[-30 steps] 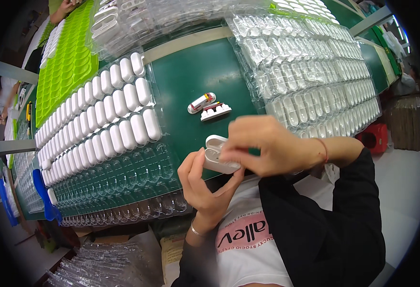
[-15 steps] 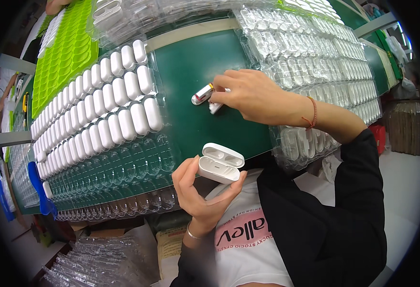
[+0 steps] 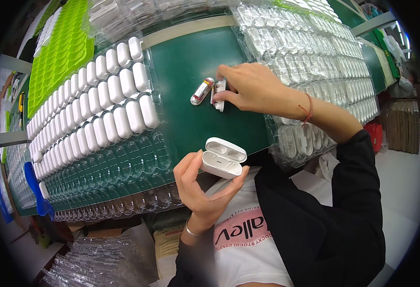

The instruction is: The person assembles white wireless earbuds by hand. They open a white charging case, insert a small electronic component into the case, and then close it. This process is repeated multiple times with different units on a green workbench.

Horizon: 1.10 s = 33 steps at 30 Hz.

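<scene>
My left hand [image 3: 195, 184] grips a white earphone charging case [image 3: 223, 165] by its two ends, between thumb and fingers. Its lid is flipped up, showing the hollows inside the lid and the body. Over the green tabletop, my right hand [image 3: 253, 86] pinches a small white plastic insert [image 3: 220, 98] between thumb and fingers. Close against the insert's left side is a shiny silver, rounded part [image 3: 202, 92] with yellow and red bits at its upper end. Whether the two are joined I cannot tell.
Left of my hands, a clear blister tray [image 3: 109, 162] holds rows of closed white cases [image 3: 93, 103]. Stacked clear trays [image 3: 310, 62] stand on the right. A lime-green tray [image 3: 64, 57] lies far left, near a blue object [image 3: 37, 189]. Green tabletop [image 3: 186, 57] lies between the trays.
The silver part and white insert now show side by side, with the fingers more to the right of them. The left hand and charging case have shifted slightly up and right in view.
</scene>
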Each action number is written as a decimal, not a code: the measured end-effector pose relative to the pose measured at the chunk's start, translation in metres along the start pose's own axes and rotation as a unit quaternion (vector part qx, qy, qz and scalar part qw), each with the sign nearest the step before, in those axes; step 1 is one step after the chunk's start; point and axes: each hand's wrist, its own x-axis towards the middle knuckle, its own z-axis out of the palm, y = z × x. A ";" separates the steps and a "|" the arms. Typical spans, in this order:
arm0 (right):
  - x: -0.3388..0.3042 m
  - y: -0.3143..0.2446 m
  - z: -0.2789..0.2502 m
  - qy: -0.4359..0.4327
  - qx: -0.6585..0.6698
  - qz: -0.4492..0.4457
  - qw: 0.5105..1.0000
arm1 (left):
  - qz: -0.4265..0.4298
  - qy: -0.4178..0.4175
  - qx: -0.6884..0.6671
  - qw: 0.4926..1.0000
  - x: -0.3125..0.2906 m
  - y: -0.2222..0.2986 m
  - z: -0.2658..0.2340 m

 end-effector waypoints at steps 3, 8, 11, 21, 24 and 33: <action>0.000 0.003 0.003 0.013 0.054 -0.031 0.998 | -0.001 0.006 -0.001 1.000 -0.003 -0.002 0.000; 0.000 0.013 0.009 0.022 0.120 -0.044 0.991 | -0.002 0.004 -0.013 1.000 -0.002 0.000 0.002; 0.001 0.015 0.010 0.028 0.124 -0.038 0.991 | -0.006 0.001 -0.010 1.000 -0.002 -0.001 0.004; 0.005 0.015 0.001 0.029 0.213 -0.021 0.976 | -0.010 0.008 0.039 0.999 0.002 -0.006 0.011; 0.003 0.010 -0.008 0.053 0.241 -0.016 0.969 | -0.017 0.033 0.016 0.999 0.008 -0.008 0.018; -0.006 0.014 -0.012 0.051 0.211 -0.059 0.974 | 0.037 -0.030 -0.128 0.991 0.029 -0.016 0.058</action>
